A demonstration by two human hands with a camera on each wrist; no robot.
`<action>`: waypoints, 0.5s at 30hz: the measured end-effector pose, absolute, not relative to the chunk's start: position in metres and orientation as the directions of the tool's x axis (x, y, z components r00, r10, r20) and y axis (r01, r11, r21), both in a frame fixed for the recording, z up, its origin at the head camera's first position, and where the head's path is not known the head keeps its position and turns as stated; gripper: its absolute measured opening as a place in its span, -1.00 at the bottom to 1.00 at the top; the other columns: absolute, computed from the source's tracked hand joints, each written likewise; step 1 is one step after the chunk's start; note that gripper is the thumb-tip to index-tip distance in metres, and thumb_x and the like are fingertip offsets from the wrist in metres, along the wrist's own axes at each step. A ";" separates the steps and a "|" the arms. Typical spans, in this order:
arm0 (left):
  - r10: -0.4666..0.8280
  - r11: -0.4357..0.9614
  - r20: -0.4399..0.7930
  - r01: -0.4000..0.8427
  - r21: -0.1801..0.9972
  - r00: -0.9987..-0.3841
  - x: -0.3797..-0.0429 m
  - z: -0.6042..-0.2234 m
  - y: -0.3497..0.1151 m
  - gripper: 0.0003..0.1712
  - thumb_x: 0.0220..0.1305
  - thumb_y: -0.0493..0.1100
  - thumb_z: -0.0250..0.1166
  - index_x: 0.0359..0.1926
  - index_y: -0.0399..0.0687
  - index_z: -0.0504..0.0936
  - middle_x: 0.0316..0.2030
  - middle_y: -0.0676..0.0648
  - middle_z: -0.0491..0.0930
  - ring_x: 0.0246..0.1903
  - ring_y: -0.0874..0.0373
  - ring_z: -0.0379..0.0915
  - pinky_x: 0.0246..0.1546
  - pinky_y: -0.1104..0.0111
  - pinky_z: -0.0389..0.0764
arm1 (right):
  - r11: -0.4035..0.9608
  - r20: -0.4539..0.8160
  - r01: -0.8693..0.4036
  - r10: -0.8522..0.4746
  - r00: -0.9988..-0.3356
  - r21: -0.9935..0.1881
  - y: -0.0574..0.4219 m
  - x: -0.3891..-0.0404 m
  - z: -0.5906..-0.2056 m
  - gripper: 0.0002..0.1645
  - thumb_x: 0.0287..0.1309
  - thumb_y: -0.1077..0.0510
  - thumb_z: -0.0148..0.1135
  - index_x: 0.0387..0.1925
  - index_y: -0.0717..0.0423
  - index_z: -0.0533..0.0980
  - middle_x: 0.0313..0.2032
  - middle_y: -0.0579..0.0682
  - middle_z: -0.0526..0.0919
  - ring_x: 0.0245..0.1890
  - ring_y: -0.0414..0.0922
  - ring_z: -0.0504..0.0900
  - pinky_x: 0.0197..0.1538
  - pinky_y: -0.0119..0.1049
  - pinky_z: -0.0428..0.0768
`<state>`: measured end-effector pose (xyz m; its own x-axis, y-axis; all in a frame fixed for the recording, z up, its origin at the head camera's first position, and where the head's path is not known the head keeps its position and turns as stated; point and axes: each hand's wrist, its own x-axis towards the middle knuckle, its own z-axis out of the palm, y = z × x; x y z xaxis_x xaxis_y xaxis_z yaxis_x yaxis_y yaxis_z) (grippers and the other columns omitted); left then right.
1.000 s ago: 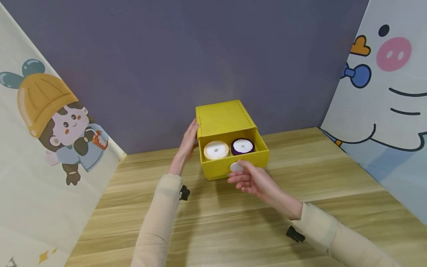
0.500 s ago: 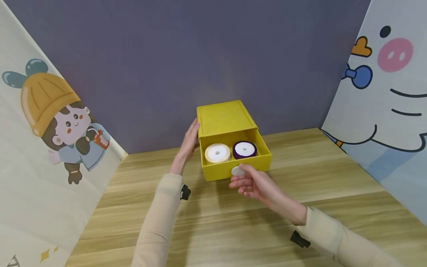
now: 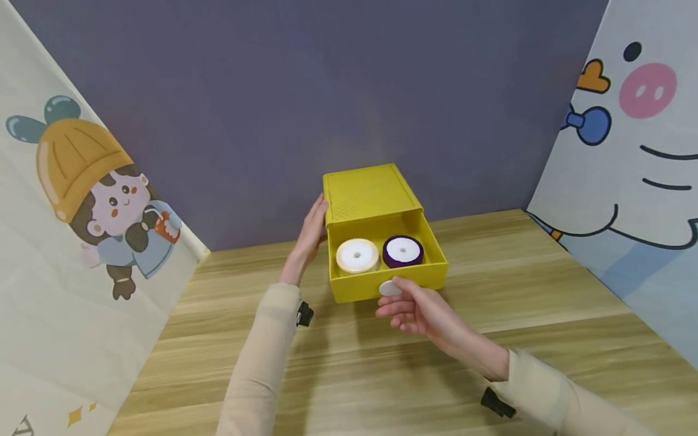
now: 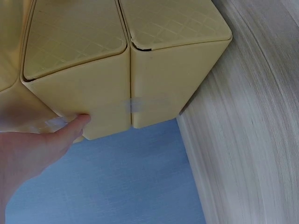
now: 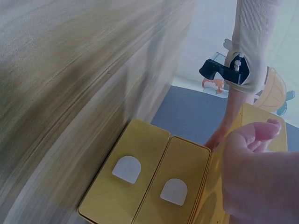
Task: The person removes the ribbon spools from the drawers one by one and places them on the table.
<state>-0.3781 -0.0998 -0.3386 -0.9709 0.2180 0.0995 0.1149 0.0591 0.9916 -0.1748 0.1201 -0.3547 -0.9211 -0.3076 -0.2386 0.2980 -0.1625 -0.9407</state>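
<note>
A yellow drawer unit (image 3: pixel 371 194) stands at the back of the table with its top drawer (image 3: pixel 354 292) pulled well out. Inside lie a cream ribbon spool (image 3: pixel 357 255) on the left and a dark purple ribbon spool (image 3: pixel 403 250) on the right, both with white faces up. My right hand (image 3: pixel 422 309) pinches the drawer front at its white tab (image 3: pixel 388 287), thumb on top and fingers curled below. My left hand (image 3: pixel 311 233) rests against the unit's left side, fingers fairly straight; the left wrist view shows its thumb (image 4: pixel 70 130) touching the yellow wall.
Below the open drawer, the right wrist view shows two closed drawer fronts (image 5: pixel 117 196) with white tabs. A blue-grey wall (image 3: pixel 245 121) stands behind the unit. Printed cartoon panels flank the wood-grain table (image 3: pixel 338 375) on the left and right.
The top drawer has slid further out toward me with my right hand at its tab, carrying both spools forward. My left hand stays at the unit's side.
</note>
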 end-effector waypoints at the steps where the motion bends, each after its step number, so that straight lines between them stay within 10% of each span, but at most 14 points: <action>1: 0.216 0.061 0.102 0.118 0.991 -0.971 -0.378 -0.338 -0.100 -0.26 0.55 0.24 -0.18 0.59 0.19 -0.11 0.60 0.03 -0.13 0.54 -0.05 -0.01 0.39 -0.16 0.34 | -0.161 -0.235 0.295 -0.314 -0.920 -0.942 0.120 -0.175 -0.354 -0.42 0.40 -0.26 0.01 -0.15 0.18 0.60 -0.42 -0.15 0.79 -0.54 -0.33 0.62 -0.40 -0.55 0.59; 15: 0.218 0.072 0.098 0.116 0.991 -0.971 -0.376 -0.337 -0.099 -0.25 0.54 0.25 -0.17 0.59 0.19 -0.11 0.60 0.04 -0.12 0.54 -0.02 -0.03 0.40 -0.14 0.33 | 0.123 -0.120 0.055 -0.610 -0.783 -0.991 0.143 -0.156 -0.318 -0.49 0.50 -0.09 -0.06 -0.11 0.28 0.57 -0.33 -0.09 0.75 -0.35 -0.25 0.63 -0.29 -0.42 0.63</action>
